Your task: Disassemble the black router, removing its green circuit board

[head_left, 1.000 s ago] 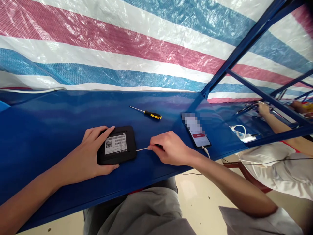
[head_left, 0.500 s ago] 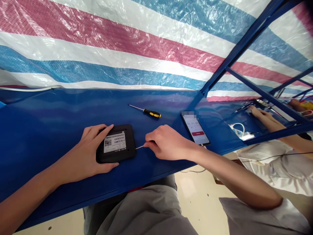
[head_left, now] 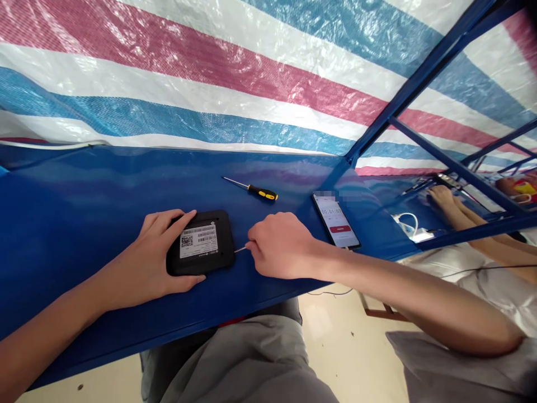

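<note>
A flat black electronic device (head_left: 226, 240) with rounded corners lies on the blue table, its white barcode label (head_left: 199, 242) facing up. My left hand (head_left: 157, 257) is closed around its left end, thumb along the near edge and fingers along the far edge. To the right, my right hand (head_left: 279, 246) is closed in a fist around a thin metal rod (head_left: 240, 249). The rod's tip meets the device's right side; its other end is hidden in my fingers, so its exact kind cannot be told. Beyond the hands lies a screwdriver (head_left: 255, 191) with a black and yellow handle.
A phone (head_left: 337, 220) showing a timer lies right of my right hand, with a cable at its lower end. Blue metal bars (head_left: 377, 120) stand beyond it. A striped plastic sheet (head_left: 188, 73) hangs behind the table. At far right, another person's hands (head_left: 442, 196) are over the table.
My right hand has rolled over, with its forearm and elbow swung outward to the right. The rod stays at the device's right side. My left hand keeps its hold.
</note>
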### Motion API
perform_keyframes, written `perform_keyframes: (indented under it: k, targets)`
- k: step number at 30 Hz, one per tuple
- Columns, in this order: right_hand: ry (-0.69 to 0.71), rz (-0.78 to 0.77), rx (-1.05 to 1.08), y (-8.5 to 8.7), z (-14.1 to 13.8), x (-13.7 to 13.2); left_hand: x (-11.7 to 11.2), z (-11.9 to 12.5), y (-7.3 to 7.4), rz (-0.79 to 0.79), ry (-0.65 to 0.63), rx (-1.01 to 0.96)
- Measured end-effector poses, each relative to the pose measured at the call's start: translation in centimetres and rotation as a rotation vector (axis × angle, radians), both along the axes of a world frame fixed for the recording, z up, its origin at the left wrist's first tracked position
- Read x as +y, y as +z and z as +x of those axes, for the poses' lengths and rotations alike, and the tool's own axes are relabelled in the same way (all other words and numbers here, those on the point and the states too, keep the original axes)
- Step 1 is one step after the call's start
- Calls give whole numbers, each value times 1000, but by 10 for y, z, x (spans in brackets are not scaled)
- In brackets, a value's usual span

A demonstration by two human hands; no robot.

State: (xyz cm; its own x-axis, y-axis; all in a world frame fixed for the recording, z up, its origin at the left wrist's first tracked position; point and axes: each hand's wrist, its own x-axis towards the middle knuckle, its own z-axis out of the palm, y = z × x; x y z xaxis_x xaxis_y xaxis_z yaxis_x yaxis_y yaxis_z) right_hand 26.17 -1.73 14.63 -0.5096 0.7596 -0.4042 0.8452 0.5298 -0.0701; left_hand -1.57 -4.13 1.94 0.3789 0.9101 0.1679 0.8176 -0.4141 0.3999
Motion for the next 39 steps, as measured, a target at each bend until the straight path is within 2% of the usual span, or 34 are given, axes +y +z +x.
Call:
perform_keyframes:
  k: [5,12,20,27,35,39]
  targets:
    - [-87,59,111,-22,12,-5,-1,3,6,-37,-5,16]
    - [-159,46,333,-43,26,-7,5,-7,-6,-26,-28,48]
    - [-156,-27,605,-71,36,-8,-4,7,7,-43,16,19]
    - [-104,3,620,-74,37,-6,0,-1,1,-47,4,16]
    - [-214,-161,615,-66,31,2,0,0,4,-52,-4,47]
    - [-237,-177,648,-68,31,3,4,-5,0,-84,-25,63]
